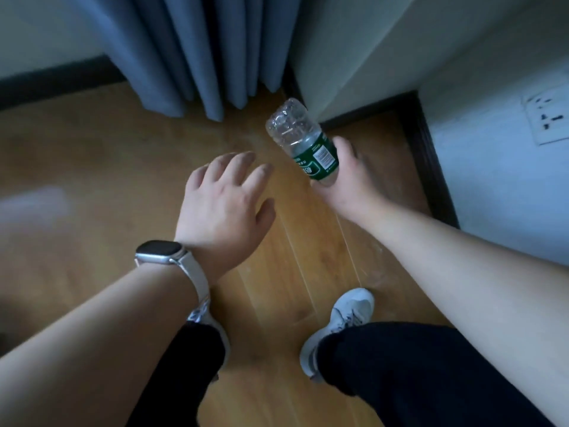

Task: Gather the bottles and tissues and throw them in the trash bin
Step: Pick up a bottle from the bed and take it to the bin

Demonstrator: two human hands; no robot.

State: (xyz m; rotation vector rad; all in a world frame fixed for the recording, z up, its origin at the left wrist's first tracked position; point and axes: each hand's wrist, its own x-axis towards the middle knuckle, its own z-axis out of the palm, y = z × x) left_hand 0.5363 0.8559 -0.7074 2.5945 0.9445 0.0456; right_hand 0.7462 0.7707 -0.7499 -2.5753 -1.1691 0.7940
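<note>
gathering step: right hand (348, 177) fingers clamped round the bottle (303, 140), held base-up above the floor (123, 149). left hand (226, 201) fingers spread, empty. next likely: find the bin, not in view.

One plastic bottle (300, 140), two hands, left hand (224, 198) and right hand (354, 183), one wristwatch (161, 252), two shoes (345, 315), one curtain (197, 50), one wall socket (548, 115)
</note>
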